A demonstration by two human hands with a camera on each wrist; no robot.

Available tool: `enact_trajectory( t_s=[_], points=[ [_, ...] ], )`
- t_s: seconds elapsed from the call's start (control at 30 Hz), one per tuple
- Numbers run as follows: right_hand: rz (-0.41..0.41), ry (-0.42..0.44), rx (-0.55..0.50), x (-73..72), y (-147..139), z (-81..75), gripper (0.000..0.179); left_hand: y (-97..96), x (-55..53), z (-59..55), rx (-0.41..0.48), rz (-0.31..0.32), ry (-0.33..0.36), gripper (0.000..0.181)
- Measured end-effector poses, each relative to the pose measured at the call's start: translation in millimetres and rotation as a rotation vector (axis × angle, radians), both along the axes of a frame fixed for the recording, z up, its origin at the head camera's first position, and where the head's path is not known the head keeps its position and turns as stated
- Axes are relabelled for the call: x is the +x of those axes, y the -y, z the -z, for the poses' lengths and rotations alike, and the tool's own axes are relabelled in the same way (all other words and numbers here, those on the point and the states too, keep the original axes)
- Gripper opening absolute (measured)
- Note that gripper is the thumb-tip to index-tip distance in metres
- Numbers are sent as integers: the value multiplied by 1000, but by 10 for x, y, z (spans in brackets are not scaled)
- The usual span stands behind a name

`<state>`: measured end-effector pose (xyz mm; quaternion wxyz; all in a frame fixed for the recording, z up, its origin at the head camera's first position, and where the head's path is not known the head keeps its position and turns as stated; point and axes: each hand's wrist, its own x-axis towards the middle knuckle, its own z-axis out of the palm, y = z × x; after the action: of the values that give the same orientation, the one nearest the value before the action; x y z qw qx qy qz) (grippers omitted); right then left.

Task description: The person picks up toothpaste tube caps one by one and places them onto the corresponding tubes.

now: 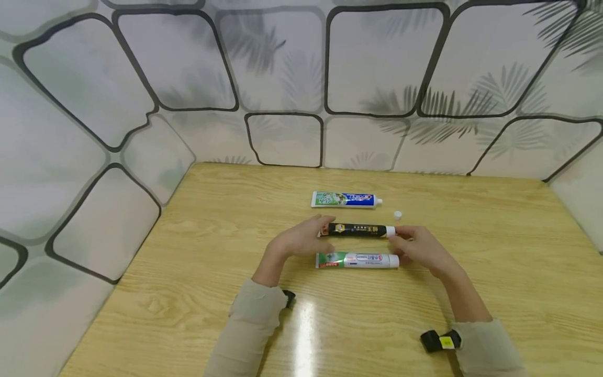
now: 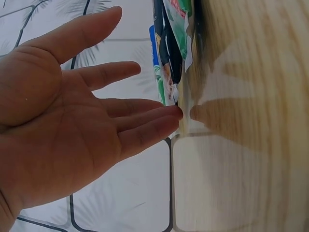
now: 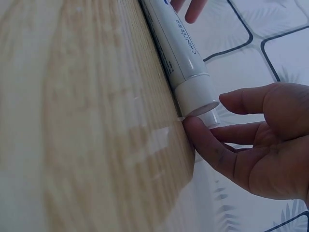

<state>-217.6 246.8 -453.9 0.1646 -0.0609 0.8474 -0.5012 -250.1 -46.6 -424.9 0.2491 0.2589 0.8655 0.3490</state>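
Three toothpaste tubes lie side by side in the head view: a blue and green tube at the back, a black tube in the middle, and a white and green tube in front. Around the tail ends of the two nearer tubes is my left hand, its fingers extended and holding nothing. My right hand is at their cap ends. In the right wrist view its thumb stands apart from the white cap, while a bent finger is close beside it; contact is hard to tell.
A small loose white cap lies behind the black tube's cap end, near the uncapped nozzle of the back tube. All of this is on a wood-grain table, bounded by a patterned wall behind and at the sides.
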Motion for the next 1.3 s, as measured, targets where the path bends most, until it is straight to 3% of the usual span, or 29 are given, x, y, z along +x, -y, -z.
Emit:
enact_trajectory(
  t_s=[0.23, 0.33, 0.47, 0.63, 0.73, 0.9, 1.03, 1.3],
  points=[
    [56, 21, 15, 31, -78, -52, 52, 12, -11, -72, 16, -25, -82, 68],
    [86, 28, 20, 55, -150, -27, 50, -4, -67, -75, 15, -50, -128, 62],
    [127, -8, 47, 5, -241, -2, 47, -92, -266, -130, 0, -60, -187, 53],
    [164, -124, 126, -184, -290, -6, 44, -262, -596, -172, -13, -7, -242, 43],
    [172, -139, 115, -304, -263, -1, 45, -357, -771, -123, -26, 15, -253, 40],
    [167, -50, 45, -446, -155, 74, 52, -445, -963, 40, -67, 7, -229, 38],
    [183, -27, 47, -500, -81, 109, 55, -470, -1025, 125, -117, 25, -235, 39],
    [202, -59, 72, -554, -90, 62, 52, -541, -1115, 193, -121, 146, -305, 37]
  ],
)
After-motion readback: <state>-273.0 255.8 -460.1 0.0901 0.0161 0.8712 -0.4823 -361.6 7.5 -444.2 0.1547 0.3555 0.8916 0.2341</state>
